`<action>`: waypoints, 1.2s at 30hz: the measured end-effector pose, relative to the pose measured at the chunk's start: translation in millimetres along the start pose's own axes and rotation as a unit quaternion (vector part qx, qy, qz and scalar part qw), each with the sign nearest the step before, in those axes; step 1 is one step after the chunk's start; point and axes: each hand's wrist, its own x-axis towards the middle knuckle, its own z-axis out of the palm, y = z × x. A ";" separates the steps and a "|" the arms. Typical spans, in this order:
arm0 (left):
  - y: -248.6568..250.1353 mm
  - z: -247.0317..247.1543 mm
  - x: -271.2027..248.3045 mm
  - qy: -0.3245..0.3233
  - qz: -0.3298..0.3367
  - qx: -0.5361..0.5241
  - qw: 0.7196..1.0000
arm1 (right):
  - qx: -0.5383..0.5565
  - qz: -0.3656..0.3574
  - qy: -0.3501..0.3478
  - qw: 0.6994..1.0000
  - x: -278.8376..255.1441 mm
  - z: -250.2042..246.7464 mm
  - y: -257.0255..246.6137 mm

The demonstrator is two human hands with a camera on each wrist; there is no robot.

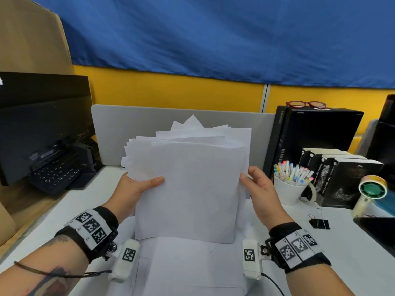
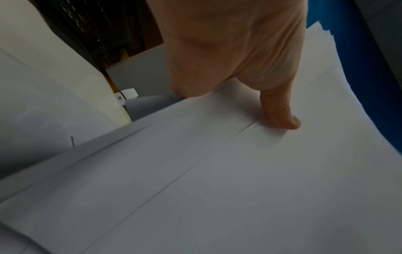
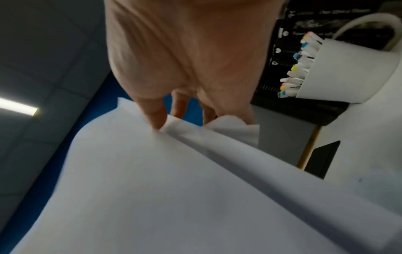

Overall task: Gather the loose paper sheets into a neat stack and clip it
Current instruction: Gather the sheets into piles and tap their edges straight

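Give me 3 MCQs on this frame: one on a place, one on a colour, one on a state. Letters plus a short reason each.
1. Where does the binder clip lie?
A. on the desk, right of the right hand
B. clamped on the papers
C. inside the mug

2. What colour are the glasses on the black box?
A. blue
B. red
C. white

3. How is the paper stack held?
A. flat on the desk, untouched
B. upright, gripped at both side edges
C. in one hand only

Key: 1 A, the clip sits on the white desk apart from the papers. 2 B, red frames show in the head view. 3 B, the left hand and right hand each grip a side, sheet tops still uneven.
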 end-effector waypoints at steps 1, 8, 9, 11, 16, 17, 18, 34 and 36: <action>0.3 -0.4 -0.3 -0.002 0.003 0.000 1.000 | 0.000 0.003 0.027 1.000 1.8 0.8 0.3; -1.4 -4.5 5.3 -0.016 0.003 -0.001 1.000 | -0.017 0.064 -0.058 0.996 13.4 -3.2 -4.7; 0.6 -5.3 5.7 -0.027 0.005 0.003 1.000 | -0.018 0.046 -0.052 0.997 15.1 -3.4 -8.3; 6.7 -4.3 5.5 -0.057 0.019 0.037 0.997 | -0.026 0.005 -0.037 0.999 18.7 -3.8 -15.0; 21.2 4.5 9.9 -0.068 0.062 0.085 0.992 | -0.110 0.011 -0.098 0.989 20.0 4.4 -31.1; 25.5 6.2 11.0 -0.068 0.066 0.089 0.991 | -0.106 0.006 -0.087 0.991 20.5 5.4 -33.2; 30.0 7.8 12.0 -0.070 0.071 0.096 0.990 | -0.094 -0.001 -0.062 0.994 21.9 5.8 -34.8; 5.7 -3.1 -0.9 -0.114 -0.051 0.142 0.982 | 0.165 -0.057 0.040 0.984 21.1 11.2 -43.8; -7.1 -1.9 -6.4 -0.091 -0.053 0.147 0.984 | 0.168 -0.061 0.037 0.983 22.1 9.6 -41.7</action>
